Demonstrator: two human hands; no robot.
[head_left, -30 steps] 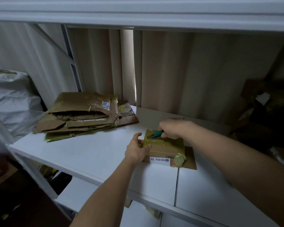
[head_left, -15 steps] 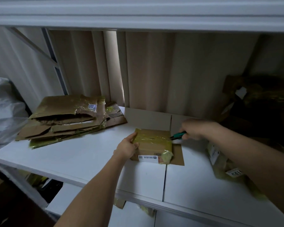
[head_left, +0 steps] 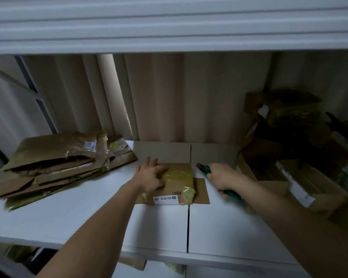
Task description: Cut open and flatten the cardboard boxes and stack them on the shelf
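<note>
a pile of flattened boxes (head_left: 56, 169) already lies at the shelf's (head_left: 68, 217) left. one taped box (head_left: 177, 181) is uncut: left hand (head_left: 151, 177) presses it, fingers spread; right hand (head_left: 221, 175) grips the cutter (head_left: 204, 169) just beside it.

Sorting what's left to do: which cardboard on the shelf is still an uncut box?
The small taped box under the left hand; the left stack lies flattened.
</note>
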